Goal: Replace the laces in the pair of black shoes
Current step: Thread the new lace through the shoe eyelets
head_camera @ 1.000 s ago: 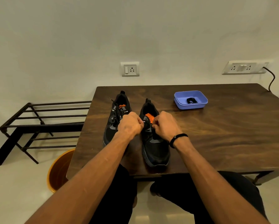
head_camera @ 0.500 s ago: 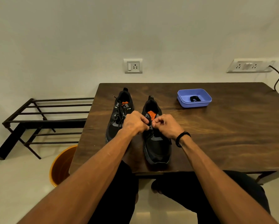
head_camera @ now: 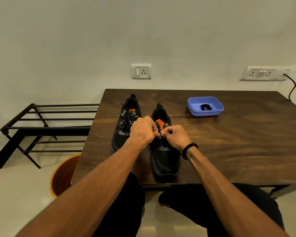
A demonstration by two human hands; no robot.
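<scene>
Black metal rack point(head_camera: 46, 127) and an orange bin point(head_camera: 63, 175) flank a dark wooden table point(head_camera: 238, 142), where two black shoes stand side by side. Laced left shoe point(head_camera: 125, 127) sits untouched; over the right shoe point(head_camera: 164, 156), the left hand point(head_camera: 142, 130) and right hand point(head_camera: 176, 137) curl, fingertips pinching at its eyelets. What they pinch cannot be made out. Farther right, a blue tray point(head_camera: 191, 108) holds a coiled black lace point(head_camera: 206, 107).

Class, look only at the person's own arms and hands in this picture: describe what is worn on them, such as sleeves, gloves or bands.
Both forearms are bare to the bottom of the frame, with no sleeves in view. The left hand wears no glove, ring or band that shows. The right hand is also gloveless; its wrist carries a thin black wristband, plain, with no markings visible.
</scene>
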